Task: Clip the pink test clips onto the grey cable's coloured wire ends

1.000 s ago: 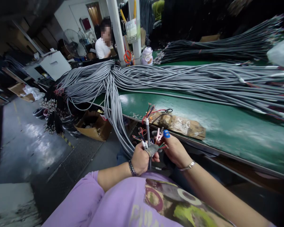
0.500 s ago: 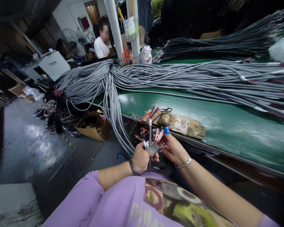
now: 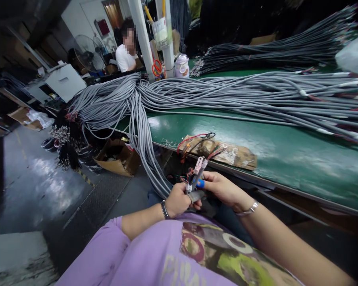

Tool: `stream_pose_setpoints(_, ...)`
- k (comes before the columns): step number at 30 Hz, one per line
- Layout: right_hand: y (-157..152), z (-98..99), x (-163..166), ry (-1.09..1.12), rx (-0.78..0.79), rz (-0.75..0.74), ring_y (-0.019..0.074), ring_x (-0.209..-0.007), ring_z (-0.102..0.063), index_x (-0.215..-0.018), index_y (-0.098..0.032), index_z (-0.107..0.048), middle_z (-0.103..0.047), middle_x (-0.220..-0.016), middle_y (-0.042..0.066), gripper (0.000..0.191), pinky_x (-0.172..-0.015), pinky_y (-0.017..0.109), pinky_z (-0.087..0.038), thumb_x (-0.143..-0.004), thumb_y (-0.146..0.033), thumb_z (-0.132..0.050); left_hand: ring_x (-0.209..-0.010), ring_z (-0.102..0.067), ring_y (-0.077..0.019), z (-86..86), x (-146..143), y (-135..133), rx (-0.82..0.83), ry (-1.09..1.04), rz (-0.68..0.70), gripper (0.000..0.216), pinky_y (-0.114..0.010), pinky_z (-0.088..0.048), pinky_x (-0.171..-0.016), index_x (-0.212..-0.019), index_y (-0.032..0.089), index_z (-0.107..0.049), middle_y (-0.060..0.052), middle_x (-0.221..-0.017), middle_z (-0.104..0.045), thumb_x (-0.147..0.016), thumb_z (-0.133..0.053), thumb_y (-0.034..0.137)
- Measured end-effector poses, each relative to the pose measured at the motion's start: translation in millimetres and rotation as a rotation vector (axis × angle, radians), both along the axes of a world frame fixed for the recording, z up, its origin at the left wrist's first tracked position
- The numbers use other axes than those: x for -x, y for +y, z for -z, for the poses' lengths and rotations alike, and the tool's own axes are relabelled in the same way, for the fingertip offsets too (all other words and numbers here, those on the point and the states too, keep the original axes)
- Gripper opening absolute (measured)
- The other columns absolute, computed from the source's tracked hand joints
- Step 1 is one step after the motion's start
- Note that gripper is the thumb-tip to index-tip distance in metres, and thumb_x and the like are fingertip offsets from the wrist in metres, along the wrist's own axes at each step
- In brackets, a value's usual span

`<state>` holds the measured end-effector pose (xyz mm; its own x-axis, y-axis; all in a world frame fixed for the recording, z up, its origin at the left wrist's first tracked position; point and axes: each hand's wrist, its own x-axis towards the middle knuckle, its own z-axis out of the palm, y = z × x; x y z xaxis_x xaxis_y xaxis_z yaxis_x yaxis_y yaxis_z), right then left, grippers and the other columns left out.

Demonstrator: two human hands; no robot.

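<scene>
My left hand (image 3: 179, 199) is closed in a fist around the ends of grey cables (image 3: 188, 186) with coloured wires fanning out of them. My right hand (image 3: 223, 188) meets it from the right, fingers pinched on a small pinkish cutter tool (image 3: 199, 166); a blue cap covers one fingertip (image 3: 200, 183). Both hands hover over my lap, just below the front edge of the green table (image 3: 256, 147).
A big bundle of grey cables (image 3: 226, 95) lies across the table and spills off its left end. Dark cables (image 3: 271, 55) lie behind. A taped cardboard pad (image 3: 226, 153) with wire scraps sits near the edge. Another person (image 3: 126, 55) sits far off. Cardboard box (image 3: 116, 157) on the floor.
The upright grey cable that stood above my left fist has come down. My right hand dropped and closed in on the left fist, tool tilted over the cable ends.
</scene>
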<state>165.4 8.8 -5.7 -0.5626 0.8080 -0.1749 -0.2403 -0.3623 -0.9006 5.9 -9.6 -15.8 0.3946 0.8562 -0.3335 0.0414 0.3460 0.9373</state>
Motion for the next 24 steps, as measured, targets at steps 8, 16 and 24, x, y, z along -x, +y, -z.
stream_pose_setpoints(8, -6.8, 11.0, -11.0, -0.137, -0.03, 0.28, 0.0133, -0.058, -0.057, -0.076, -0.018, -0.064, -0.066, -0.069, 0.002, 0.049, -0.058, 0.027, -0.048, -0.066, -0.065, -0.074, -0.044, -0.056, -0.0113, -2.7, 2.0, 4.1, 0.041, 0.031, 0.013, 0.053, -0.021, -0.04, -0.044, -0.062, 0.013, -0.059, -0.004, -0.053, -0.061, -0.059, -0.076, 0.063)
stream_pose_setpoints(16, -32.5, 16.1, -0.5, -0.198, -0.056, 0.454, 0.0133, -0.058, -0.049, -0.075, -0.02, -0.061, -0.06, -0.065, 0.0, 0.044, -0.054, 0.027, -0.042, -0.064, -0.06, -0.078, -0.043, -0.055, -0.0098, 6.8, -2.2, 2.8, 0.009, -0.037, -0.195, 0.055, -0.019, -0.039, -0.043, -0.066, 0.013, -0.058, -0.001, -0.052, -0.06, -0.06, -0.075, 0.066)
stream_pose_setpoints(24, -25.1, 4.4, 14.0, -0.028, -0.003, 0.28, 0.0154, -0.048, -0.054, -0.071, -0.022, -0.055, -0.06, -0.052, -0.001, 0.039, -0.052, 0.03, -0.045, -0.069, -0.054, -0.076, -0.048, -0.061, -0.0132, 13.9, 10.8, 0.9, -0.024, -0.03, 0.01, 0.053, -0.022, -0.044, -0.047, -0.066, 0.012, -0.06, -0.006, -0.057, -0.065, -0.065, -0.075, 0.063)
